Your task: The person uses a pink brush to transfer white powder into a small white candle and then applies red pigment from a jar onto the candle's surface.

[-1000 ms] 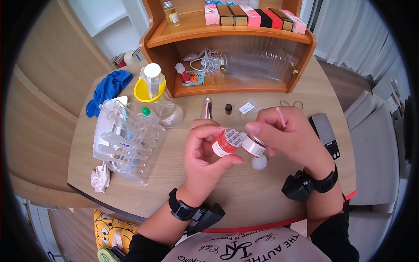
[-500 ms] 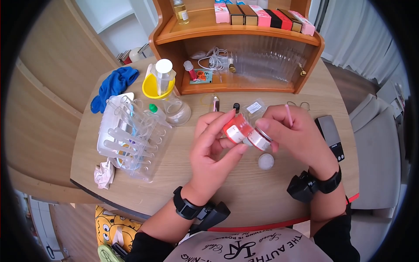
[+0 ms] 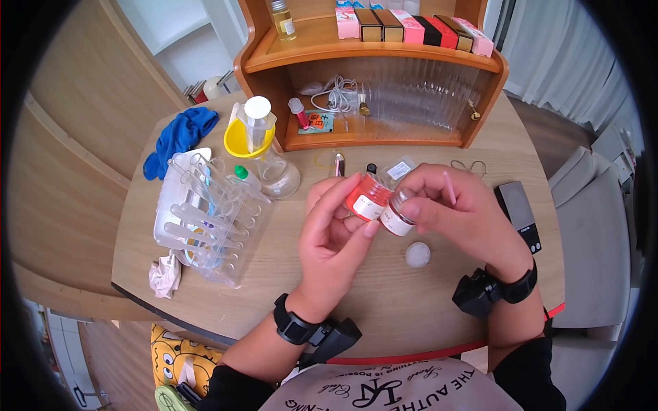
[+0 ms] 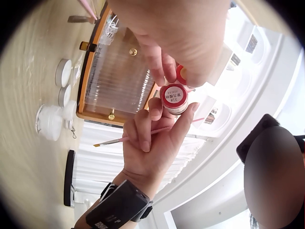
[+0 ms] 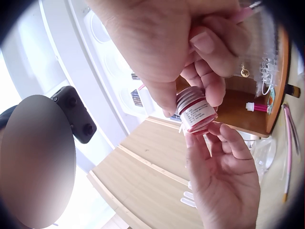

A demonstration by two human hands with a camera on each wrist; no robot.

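My left hand (image 3: 327, 236) grips a small clear jar of red stuff (image 3: 368, 198) between fingers and thumb, its white label facing up. Beside it, my right hand (image 3: 456, 212) pinches a second small jar (image 3: 397, 218) by its ribbed silver lid. This one has a white side label and, in the left wrist view, a round label on its red base (image 4: 174, 95). A thin pink-handled brush (image 4: 110, 142) is tucked across the right palm. The two jars overlap in the head view. Below them on the table stands a small round white container (image 3: 418, 255).
To the left are a clear rack (image 3: 236, 253) with droppers, a green-capped bottle (image 3: 247, 177), a yellow-rimmed beaker (image 3: 236, 147) and a blue cloth (image 3: 181, 137). A wooden cabinet (image 3: 384, 140) stands behind; a black scale (image 3: 517, 216) lies at right.
The left-hand jar has turned from showing its printed silver top to showing its side label. The right-hand jar has tilted too, its label now facing up. The head view has shifted slightly.
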